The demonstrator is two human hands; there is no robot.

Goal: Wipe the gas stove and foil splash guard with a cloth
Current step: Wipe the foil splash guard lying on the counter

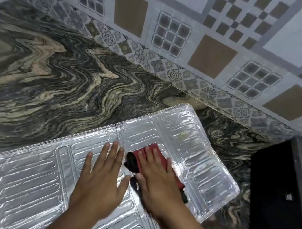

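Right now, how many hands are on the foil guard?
2. The left hand presses flat on the foil splash guard; the right hand presses the red cloth beside it.

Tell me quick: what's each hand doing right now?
Left hand: open, fingers spread, flat on the foil splash guard.
Right hand: open, straight fingers pressing the red cloth onto the guard.
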